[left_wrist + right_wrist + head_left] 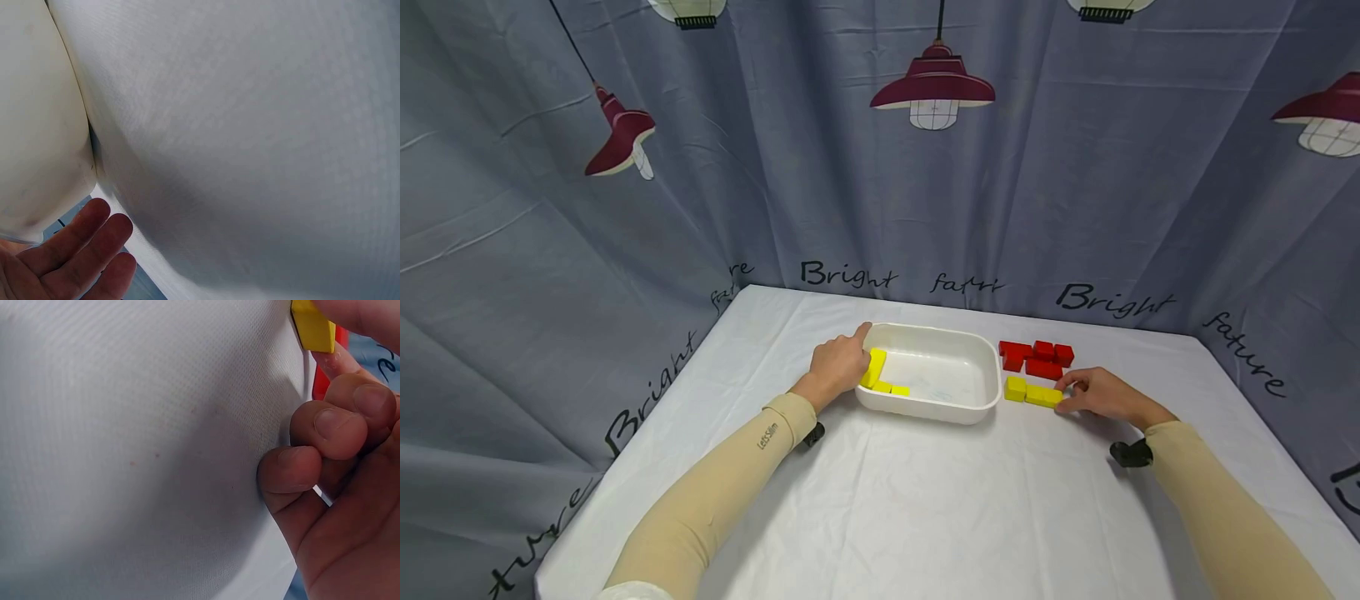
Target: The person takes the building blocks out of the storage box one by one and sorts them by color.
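Observation:
A white rectangular container point(936, 408) stands on the table, with several yellow blocks point(876, 367) along its left side. My left hand point(838, 365) grips the container's left rim; its thumb is hidden in the head view. In the left wrist view, the fingers point(94, 247) lie loosely bent beside the container's outer wall point(44, 112). To the container's right, my right hand point(1097, 392) pinches the right end of a row of yellow blocks point(1037, 395) between thumb and finger. The right wrist view shows the end of a yellow block point(314, 328) at the fingertips, other fingers curled.
Several red blocks point(1043, 368) lie in a group just behind the yellow row. A white cloth point(955, 508) covers the table. Behind and beside it hangs a grey-blue curtain point(820, 183) with printed lamps and lettering.

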Motion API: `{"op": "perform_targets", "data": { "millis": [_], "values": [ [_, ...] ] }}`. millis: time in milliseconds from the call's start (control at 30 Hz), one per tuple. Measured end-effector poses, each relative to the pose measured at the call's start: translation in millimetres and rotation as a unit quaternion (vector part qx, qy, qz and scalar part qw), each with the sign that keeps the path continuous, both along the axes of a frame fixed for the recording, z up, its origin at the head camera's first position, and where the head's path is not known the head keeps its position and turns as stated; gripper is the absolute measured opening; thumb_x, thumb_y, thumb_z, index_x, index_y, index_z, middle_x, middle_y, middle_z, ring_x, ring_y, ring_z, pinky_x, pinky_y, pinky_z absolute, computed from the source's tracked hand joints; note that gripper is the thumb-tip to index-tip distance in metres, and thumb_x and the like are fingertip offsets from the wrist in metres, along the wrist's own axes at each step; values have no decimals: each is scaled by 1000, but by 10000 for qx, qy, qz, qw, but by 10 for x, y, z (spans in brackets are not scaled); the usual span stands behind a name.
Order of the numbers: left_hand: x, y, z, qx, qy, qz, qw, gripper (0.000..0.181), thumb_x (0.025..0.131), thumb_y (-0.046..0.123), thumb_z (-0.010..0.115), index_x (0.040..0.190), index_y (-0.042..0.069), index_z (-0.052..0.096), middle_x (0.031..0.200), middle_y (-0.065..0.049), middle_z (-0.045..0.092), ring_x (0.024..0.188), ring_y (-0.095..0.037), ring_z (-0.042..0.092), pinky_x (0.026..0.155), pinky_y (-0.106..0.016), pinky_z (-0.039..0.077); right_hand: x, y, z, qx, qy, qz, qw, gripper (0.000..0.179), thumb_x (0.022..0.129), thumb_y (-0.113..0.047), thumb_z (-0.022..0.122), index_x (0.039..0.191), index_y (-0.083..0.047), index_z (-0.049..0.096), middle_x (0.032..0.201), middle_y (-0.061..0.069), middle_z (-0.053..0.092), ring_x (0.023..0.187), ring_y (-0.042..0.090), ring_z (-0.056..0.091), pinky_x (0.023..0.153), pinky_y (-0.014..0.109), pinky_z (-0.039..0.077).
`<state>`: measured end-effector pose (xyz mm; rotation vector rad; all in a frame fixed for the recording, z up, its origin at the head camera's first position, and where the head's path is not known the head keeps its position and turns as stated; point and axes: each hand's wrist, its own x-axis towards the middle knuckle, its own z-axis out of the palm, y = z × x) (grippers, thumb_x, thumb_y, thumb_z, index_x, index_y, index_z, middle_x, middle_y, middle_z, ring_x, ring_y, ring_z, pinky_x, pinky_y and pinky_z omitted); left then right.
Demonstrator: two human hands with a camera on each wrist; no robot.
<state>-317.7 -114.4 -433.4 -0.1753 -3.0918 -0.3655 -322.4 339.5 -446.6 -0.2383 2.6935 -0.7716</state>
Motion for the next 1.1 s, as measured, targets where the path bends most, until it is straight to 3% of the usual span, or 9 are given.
{"op": "perform_targets", "data": {
  "millis": [267,667,1100],
  "values": [
    [-13,5,11,-19,3,13,10000,59,101,24,41,159,20,30,97,-10,72,71,-23,60,68,-41,53,-4,-2,30,58,20,-37,10000,51,81,-36,81,119,-5,66,75,2,48,74,20,45,61,29,33],
    [-21,2,13,-30,-10,28,10000,59,101,25,41,158,21,30,97,-10,72,71,-23,60,68,-41,53,-30,-132,204,51,189,-48,9998,47,83,-37,79,118,-8,67,75,3,43,77,22,43,61,32,32],
    [-14,9,1,-30,-50,14,10000,59,101,24,41,159,20,29,93,-9,71,70,-23,61,68,-40,52,17,-362,427,-162,390,286,9987,35,86,-32,77,107,-6,69,76,2,51,84,23,49,69,34,37]
  ]
}}
